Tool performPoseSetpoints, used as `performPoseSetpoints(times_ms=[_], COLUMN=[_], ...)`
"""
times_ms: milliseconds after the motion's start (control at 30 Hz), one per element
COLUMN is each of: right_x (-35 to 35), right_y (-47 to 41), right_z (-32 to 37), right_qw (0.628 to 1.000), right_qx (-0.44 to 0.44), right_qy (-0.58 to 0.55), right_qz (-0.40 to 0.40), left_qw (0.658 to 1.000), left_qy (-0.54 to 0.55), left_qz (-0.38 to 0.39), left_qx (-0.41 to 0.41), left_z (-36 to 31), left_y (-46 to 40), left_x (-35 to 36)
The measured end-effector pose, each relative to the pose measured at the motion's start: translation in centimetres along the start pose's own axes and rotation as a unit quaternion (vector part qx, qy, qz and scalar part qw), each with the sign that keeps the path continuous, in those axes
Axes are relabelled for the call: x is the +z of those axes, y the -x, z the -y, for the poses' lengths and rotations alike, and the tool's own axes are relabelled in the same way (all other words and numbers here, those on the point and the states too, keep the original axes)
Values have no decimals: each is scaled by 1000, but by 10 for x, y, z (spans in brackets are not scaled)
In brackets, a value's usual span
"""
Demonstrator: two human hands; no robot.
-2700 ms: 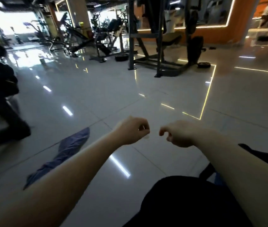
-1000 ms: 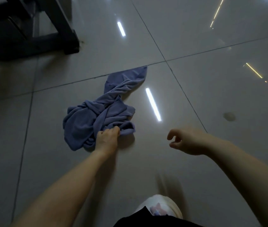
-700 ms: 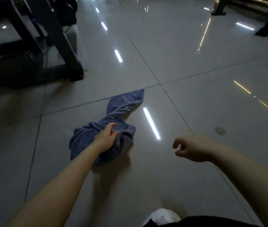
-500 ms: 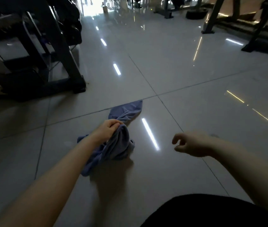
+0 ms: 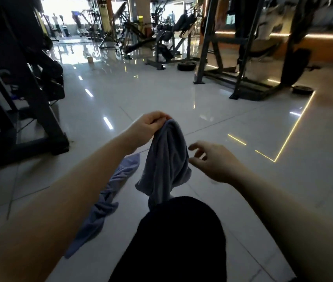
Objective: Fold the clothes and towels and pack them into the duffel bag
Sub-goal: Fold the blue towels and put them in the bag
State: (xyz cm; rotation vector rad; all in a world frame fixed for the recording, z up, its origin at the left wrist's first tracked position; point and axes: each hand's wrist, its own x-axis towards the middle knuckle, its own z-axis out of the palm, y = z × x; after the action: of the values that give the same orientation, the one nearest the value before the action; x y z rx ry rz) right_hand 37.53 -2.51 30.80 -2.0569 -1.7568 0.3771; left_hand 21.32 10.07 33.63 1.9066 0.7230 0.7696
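Head view: in a gym hall, the left hand (image 5: 149, 127) holds a blue-grey towel (image 5: 166, 159) up at its top edge, fingers (image 5: 157, 119) pinched on the cloth, while the towel's long tail trails down and left onto the glossy tiled floor (image 5: 243, 123). The right hand (image 5: 214, 161) hovers just right of the hanging cloth, fingers spread and lightly bent, holding nothing and not touching the towel. A dark-clothed knee (image 5: 180, 231) fills the near centre, hiding the towel's lower hang. A dark machine frame (image 5: 29, 110) stands at far left; racks (image 5: 243, 58) rise at far right. No duffel bag is in view.

The step in hand appears to be the pick-up of the towel before folding; no fold is yet made. The next move likely calls for the right hand to find a second corner or edge, so the cloth can be spread out flat between both hands and its tail lifted clear of the floor.
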Motion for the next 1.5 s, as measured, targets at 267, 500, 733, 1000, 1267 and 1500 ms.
performPoseSetpoints(times_ms=[267,500,733,1000,1267,1500], right_x=[-68,-87,-83,-75,-78,-84], right_y=[45,49,58,54,63,72], right_z=[-47,-85,-87,-75,-82,-93], right_qw=[953,944,956,946,949,956], right_qx=[42,100,97,108,126,101], right_qy=[-246,-242,-214,-263,-285,-271], right_qz=[-173,-199,-177,-158,-55,56], left_qw=[985,982,973,982,994,996], left_qy=[30,100,142,113,44,33], left_qz=[148,161,180,150,102,82], left_qx=[84,29,-14,18,14,6], left_z=[-80,-63,-43,-40,-34,-28], left_y=[-22,-33,-27,-13,-6,-8], left_x=[108,155,161,151,127,113])
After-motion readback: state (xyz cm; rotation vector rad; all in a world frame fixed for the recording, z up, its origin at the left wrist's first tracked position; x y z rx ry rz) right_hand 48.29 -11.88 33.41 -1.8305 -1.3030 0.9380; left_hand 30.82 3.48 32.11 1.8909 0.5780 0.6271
